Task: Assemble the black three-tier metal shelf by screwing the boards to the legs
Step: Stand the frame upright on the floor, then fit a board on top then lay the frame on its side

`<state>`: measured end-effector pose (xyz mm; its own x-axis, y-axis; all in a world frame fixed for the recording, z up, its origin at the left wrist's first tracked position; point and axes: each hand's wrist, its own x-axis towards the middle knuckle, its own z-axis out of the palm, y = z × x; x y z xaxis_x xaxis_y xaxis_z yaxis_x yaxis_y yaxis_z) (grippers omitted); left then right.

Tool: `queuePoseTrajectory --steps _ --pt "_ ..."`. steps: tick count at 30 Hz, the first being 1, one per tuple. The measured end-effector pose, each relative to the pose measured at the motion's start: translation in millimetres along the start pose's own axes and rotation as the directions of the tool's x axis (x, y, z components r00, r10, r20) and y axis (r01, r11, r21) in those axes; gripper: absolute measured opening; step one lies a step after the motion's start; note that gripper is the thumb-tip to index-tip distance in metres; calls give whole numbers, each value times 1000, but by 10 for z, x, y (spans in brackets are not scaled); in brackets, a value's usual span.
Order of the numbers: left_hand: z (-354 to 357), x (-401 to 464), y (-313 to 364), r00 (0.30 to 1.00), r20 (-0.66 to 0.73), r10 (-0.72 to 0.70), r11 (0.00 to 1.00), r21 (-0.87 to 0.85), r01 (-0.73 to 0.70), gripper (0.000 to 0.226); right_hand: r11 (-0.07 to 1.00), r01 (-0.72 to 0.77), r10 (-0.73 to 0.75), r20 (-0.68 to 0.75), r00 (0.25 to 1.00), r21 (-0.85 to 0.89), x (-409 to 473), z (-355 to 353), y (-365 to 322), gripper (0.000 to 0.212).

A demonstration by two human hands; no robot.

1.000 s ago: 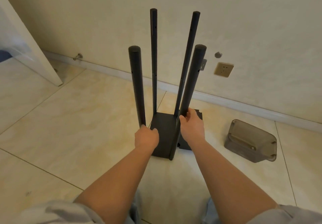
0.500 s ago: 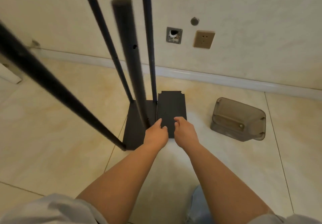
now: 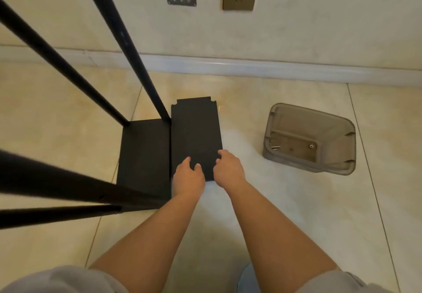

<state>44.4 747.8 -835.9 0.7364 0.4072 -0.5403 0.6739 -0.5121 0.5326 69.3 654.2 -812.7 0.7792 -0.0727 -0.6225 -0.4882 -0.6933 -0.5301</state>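
Head view showed the left hand (image 3: 188,179) and right hand (image 3: 229,170), fingers curled, gripping the near end of a loose black board (image 3: 196,133) lying on the floor tiles (image 3: 285,212) beside the legged base board (image 3: 145,155), with no legible markings.

Soft, even, warm indoor light; faint shadows under the forearms. The near black legs (image 3: 52,185) at the left blur and splay with wide-angle bending.
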Motion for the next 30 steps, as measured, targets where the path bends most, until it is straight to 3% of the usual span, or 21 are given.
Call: queuePoseTrajectory --steps 4,12,16,23,30 --pt "164 328 -69 994 -104 -24 1000 11 25 50 997 -6 6 -2 1000 -75 299 86 129 45" --pt "272 731 -167 969 -240 -61 998 -3 62 57 988 -88 84 37 996 130 725 279 266 41" --pt "268 863 -205 966 -210 -149 988 -59 139 55 973 -131 126 39 991 191 821 325 336 38" --pt "316 834 -224 976 -213 -48 999 12 51 52 926 -228 246 -23 969 302 888 343 435 41" --pt "302 871 -229 986 -163 -41 995 87 55 56 891 -273 296 -7 955 362 895 364 493 41"
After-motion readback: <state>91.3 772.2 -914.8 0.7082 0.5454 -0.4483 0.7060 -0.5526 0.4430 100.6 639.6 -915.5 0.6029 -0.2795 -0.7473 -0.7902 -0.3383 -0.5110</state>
